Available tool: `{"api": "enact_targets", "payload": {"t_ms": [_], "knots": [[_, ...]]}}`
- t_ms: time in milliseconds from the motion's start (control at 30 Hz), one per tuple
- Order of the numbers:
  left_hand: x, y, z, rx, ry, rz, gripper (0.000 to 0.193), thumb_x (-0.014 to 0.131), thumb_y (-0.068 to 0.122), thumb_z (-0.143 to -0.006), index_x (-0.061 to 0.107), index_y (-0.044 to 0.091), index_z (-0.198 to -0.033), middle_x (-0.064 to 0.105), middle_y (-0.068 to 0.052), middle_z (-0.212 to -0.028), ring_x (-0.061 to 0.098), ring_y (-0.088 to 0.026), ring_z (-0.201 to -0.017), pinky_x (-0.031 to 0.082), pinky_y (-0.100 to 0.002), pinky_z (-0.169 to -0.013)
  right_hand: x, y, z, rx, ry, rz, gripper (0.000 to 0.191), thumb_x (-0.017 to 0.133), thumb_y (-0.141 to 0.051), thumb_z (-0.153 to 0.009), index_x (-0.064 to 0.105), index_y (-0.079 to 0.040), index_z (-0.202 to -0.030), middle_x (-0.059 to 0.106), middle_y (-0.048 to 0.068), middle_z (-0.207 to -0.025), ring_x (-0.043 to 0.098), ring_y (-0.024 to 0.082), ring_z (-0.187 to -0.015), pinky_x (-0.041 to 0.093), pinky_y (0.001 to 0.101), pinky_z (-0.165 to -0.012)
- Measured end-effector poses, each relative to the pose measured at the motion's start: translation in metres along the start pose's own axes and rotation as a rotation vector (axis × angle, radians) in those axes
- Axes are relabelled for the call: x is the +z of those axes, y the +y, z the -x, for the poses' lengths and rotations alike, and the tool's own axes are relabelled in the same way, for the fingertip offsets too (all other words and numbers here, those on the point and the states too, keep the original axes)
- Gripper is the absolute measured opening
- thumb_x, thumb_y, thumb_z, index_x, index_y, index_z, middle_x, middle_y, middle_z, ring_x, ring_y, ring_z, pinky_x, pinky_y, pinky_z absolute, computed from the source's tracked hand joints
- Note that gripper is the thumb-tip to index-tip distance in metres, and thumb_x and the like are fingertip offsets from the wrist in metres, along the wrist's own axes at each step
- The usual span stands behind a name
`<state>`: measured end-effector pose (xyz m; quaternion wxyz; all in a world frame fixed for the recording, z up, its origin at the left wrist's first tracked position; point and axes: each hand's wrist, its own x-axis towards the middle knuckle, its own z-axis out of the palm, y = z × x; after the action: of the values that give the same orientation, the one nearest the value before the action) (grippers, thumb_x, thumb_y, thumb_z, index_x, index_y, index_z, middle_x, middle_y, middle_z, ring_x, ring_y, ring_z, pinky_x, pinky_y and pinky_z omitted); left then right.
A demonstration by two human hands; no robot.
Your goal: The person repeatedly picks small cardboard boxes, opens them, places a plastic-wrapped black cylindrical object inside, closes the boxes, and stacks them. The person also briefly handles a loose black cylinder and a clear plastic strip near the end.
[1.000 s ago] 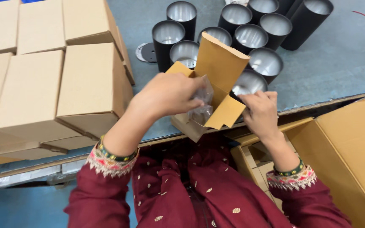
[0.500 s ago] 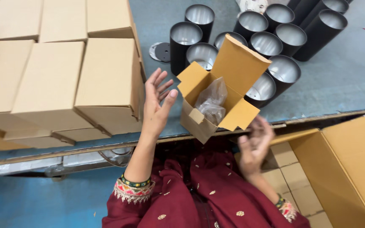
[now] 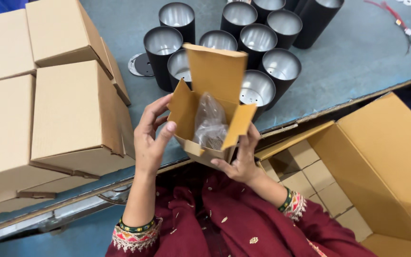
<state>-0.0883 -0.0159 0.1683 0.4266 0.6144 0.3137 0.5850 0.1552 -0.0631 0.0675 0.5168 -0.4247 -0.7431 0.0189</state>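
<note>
A small open cardboard box (image 3: 213, 84) is held over the table's front edge, its flaps up. Inside it sits an item wrapped in a clear plastic bag (image 3: 210, 121). My right hand (image 3: 241, 159) cups the box from below at its near right corner. My left hand (image 3: 151, 138) rests against the box's left side flap, fingers spread, thumb touching the flap. Behind the box stand several black cylinders (image 3: 262, 43) with shiny silver insides, open ends up.
Closed cardboard boxes (image 3: 72, 109) are stacked at the left on the blue-grey table (image 3: 357, 52). A large open carton (image 3: 381, 162) holding small closed boxes sits low at the right. A round black disc (image 3: 141, 64) lies near the cylinders. Red wires (image 3: 396, 16) lie far right.
My left hand came out of the box and moved to its left flap. My right hand dropped below the box and now supports it. The box sits higher in view.
</note>
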Motion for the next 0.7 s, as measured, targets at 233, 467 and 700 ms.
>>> {"api": "enact_targets", "payload": {"t_ms": [233,467,700], "knots": [[0.023,0.027,0.009,0.178,-0.05,-0.474,0.059,0.074,0.037,-0.092,0.062,0.004,-0.14,0.061,-0.013,-0.147,0.058,-0.031,-0.138,0.045,-0.042,-0.117,-0.003,0.001,-0.039,-0.165,0.073,-0.039,0.119,0.088,-0.043,-0.082,0.006,-0.022,-0.166,0.015,0.023,-0.159,0.026,0.045,-0.152,0.036,0.0538,-0.126],[0.048,0.03,0.018,0.264,-0.151,-0.602,0.074,0.078,0.041,-0.086,0.054,0.001,-0.143,0.058,-0.016,-0.148,0.049,-0.04,-0.14,0.042,-0.047,-0.118,-0.029,-0.01,-0.051,-0.179,0.007,0.124,0.082,0.081,-0.055,-0.082,0.045,-0.016,-0.145,0.044,0.02,-0.152,0.046,0.034,-0.133,0.037,0.0481,-0.11],[0.066,0.037,0.024,0.295,-0.202,-0.806,0.063,0.084,0.04,-0.077,0.066,0.018,-0.132,0.05,-0.016,-0.148,0.045,-0.044,-0.14,0.045,-0.049,-0.109,-0.028,-0.008,-0.049,-0.164,0.039,0.033,0.058,0.067,-0.056,-0.09,0.06,-0.012,-0.128,0.056,0.013,-0.14,0.051,0.035,-0.128,0.042,0.0518,-0.117]]}}
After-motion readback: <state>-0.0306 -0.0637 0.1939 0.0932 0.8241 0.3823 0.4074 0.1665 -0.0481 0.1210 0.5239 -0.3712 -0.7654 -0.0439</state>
